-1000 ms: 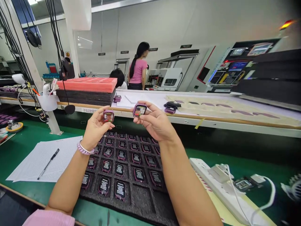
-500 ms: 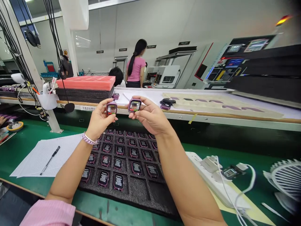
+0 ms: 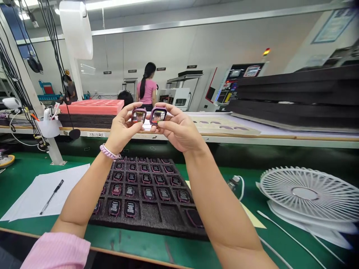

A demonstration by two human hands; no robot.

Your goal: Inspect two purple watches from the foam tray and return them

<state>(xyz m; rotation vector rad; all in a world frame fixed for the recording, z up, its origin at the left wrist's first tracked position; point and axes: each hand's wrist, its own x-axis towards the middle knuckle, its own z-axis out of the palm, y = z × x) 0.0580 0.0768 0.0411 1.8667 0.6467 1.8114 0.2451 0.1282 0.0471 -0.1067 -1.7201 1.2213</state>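
Observation:
Raised in front of me, my left hand [image 3: 123,121] pinches a purple smartwatch body [image 3: 138,115] with its lit screen facing me. Close beside it, my right hand [image 3: 179,129] grips a second purple smartwatch body [image 3: 157,116] by its edges, thumb at the lower corner of the lit screen. Below both hands lies a black foam tray [image 3: 131,223] on the green table. Rows of similar watches [image 3: 130,208] sit in its pockets, their dark screens showing white text. Two bare pockets show in the front row. My right forearm hides part of the tray.
Paper sheets [image 3: 30,190] with a pen [image 3: 52,197] lie at left. A white fan [image 3: 308,194] and cables [image 3: 291,237] are at right. The shelf ahead carries red foam trays [image 3: 92,106] and a black foam stack [image 3: 297,99]. A person in pink [image 3: 146,89] stands beyond.
My view has swung right and upward, bringing the whole fan into sight. The two held watches have come closer together, and my left hand's watch has turned more squarely toward me.

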